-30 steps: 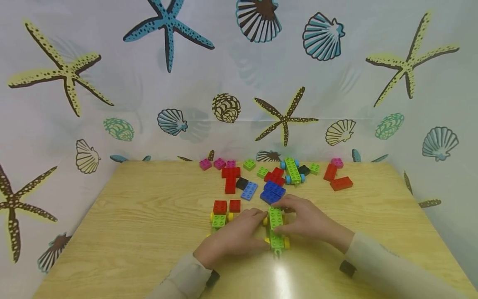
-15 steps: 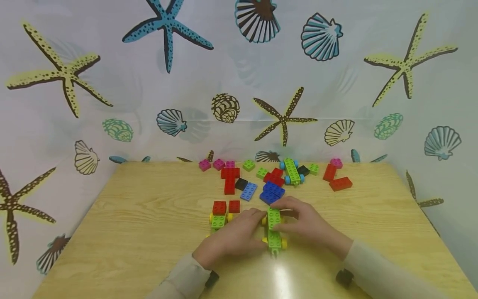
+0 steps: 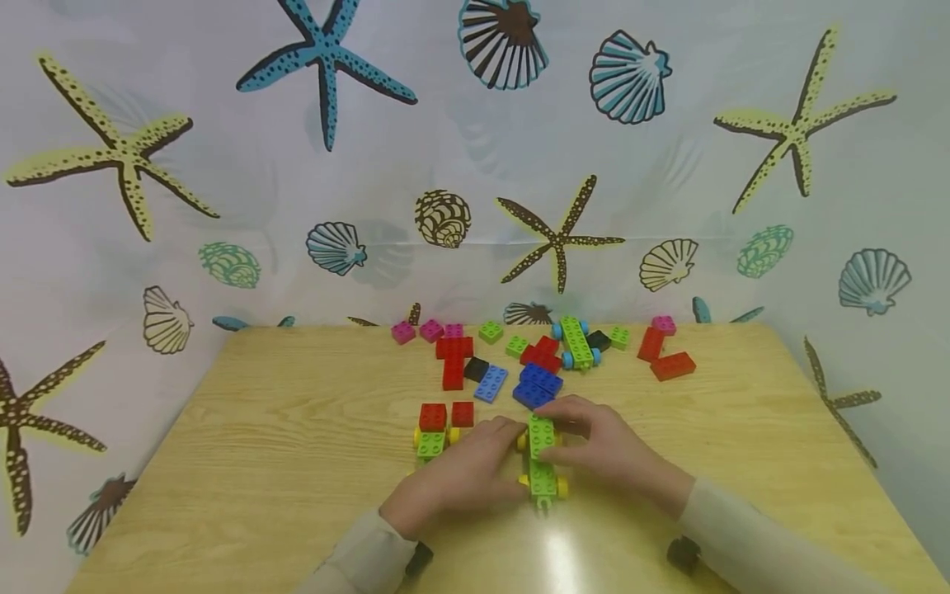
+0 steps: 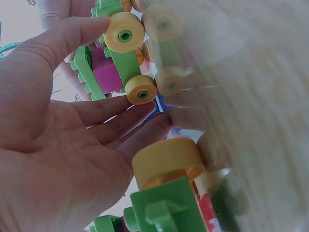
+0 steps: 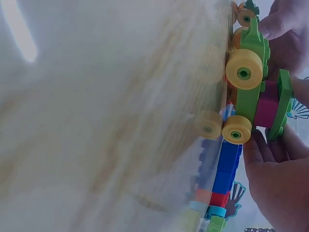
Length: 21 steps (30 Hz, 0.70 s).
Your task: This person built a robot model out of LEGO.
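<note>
A green toy car base (image 3: 543,483) with yellow wheels stands on the table between my hands. On it sit a magenta brick (image 5: 266,107) and, on top of that, a longer green brick (image 5: 282,104) that overhangs the magenta one. My left hand (image 3: 467,472) holds the car from its left side, with the thumb at the near wheel (image 4: 124,33) and the fingers by the far wheel (image 4: 141,90). My right hand (image 3: 604,445) holds the top green brick between thumb and fingers. The magenta brick is hidden from above.
Left of my hands stands another green car (image 3: 430,446) with yellow wheels and a red brick (image 3: 433,417) on it, partly behind my left hand. Blue bricks (image 3: 538,385) lie just beyond. A blue-wheeled green car (image 3: 576,342) and several loose bricks line the back.
The head view has shifted slightly, so the whole scene sits a little further left. Both hands keep the same hold on the car and its top brick.
</note>
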Motion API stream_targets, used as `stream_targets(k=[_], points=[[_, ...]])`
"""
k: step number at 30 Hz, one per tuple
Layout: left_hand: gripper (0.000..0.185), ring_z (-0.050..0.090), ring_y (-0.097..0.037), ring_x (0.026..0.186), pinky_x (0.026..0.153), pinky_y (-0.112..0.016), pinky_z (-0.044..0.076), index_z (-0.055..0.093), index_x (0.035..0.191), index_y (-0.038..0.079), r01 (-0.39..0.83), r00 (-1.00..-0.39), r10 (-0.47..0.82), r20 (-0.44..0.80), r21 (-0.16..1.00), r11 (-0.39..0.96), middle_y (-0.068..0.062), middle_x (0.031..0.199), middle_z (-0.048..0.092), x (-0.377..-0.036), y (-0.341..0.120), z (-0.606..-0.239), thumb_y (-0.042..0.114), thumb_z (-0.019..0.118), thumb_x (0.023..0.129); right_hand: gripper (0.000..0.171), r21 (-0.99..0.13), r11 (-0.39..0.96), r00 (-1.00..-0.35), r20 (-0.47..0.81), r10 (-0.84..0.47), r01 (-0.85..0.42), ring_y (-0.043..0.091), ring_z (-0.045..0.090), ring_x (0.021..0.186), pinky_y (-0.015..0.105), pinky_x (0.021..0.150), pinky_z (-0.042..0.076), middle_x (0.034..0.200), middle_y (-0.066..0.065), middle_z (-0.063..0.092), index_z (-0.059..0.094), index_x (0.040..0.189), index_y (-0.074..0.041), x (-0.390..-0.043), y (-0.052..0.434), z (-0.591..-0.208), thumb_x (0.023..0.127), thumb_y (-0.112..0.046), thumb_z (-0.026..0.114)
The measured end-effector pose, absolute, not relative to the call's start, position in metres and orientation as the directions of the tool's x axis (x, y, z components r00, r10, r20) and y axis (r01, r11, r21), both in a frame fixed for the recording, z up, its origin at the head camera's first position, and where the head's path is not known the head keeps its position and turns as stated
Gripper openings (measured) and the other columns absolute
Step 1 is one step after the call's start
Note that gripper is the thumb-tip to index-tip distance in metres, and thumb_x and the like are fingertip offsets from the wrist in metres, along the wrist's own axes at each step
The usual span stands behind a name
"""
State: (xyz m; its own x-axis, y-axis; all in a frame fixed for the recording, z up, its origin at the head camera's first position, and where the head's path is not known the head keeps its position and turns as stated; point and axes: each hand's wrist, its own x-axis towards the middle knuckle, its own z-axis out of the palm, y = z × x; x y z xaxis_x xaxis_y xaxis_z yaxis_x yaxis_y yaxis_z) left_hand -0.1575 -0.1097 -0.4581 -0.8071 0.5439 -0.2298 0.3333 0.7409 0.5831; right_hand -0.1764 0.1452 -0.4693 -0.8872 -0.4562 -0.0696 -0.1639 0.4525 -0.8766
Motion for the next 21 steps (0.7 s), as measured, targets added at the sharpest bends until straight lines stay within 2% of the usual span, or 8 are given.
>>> stream_targets(k=[21], points=[[0.085, 0.051, -0.031, 0.160, 0.132, -0.054, 0.045, 0.047, 0.169, 0.009, 0.334, -0.806, 0.547, -0.228, 0.587, 0.738, -0.010, 0.171, 0.053, -0.1562, -0.1102, -0.4543, 0.040, 0.083, 0.098, 0.053, -0.852, 0.492, -0.889, -0.076, -0.452, -0.177, 0.035, 0.064, 0.147, 0.056, 0.125, 0.053, 0.152, 0.005, 0.071, 0.074, 0.146, -0.018, -0.1774, 0.1441, -0.4642, 0.097, -0.030, 0.090]])
